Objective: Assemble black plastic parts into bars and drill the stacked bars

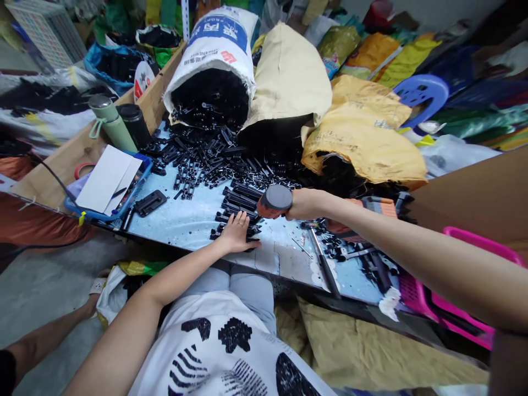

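Left hand [236, 234], fingers slightly spread, is apparently steadying black plastic parts [240, 201] underneath; right hand [303, 203], curled round a power driver [274, 202], is holding it beside those fingertips.

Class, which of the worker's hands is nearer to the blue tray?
Left. The left hand rests on a row of black parts, to the right of the blue tray; the right hand, gripping a power tool, is farther right.
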The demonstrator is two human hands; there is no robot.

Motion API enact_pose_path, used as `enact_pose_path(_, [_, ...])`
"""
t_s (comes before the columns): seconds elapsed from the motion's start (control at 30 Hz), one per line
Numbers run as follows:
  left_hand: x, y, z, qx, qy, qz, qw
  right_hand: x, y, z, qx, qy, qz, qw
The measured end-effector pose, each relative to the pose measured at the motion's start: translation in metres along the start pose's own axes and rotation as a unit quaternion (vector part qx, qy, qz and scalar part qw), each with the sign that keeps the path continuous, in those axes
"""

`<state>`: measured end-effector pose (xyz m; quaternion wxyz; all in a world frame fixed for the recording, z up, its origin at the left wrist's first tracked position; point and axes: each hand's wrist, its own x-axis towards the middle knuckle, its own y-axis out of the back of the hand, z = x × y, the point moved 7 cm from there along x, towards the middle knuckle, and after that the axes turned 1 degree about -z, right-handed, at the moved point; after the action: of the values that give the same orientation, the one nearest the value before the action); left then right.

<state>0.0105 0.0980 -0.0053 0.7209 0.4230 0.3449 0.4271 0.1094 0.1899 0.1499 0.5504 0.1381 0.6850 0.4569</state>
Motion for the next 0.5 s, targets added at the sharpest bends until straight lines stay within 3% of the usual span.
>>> enact_pose_path(0.1, [-0.016, -0.006, 0.007, 0.031, 0.008, 0.025, 0.999, -0.021, -0.003, -0.013, -0.082, 0.009, -0.001, 0.997])
enact_pose_path(0.33, [-0.028, -0.015, 0.007, 0.098, 0.036, 0.082, 0.991, -0.02, -0.024, -0.027, -0.063, 0.057, -0.034, 0.996])
enact_pose_path(0.5, [-0.03, -0.01, 0.009, 0.103, 0.025, 0.104, 0.989, -0.042, -0.024, -0.029, -0.1, 0.005, 0.005, 0.995])
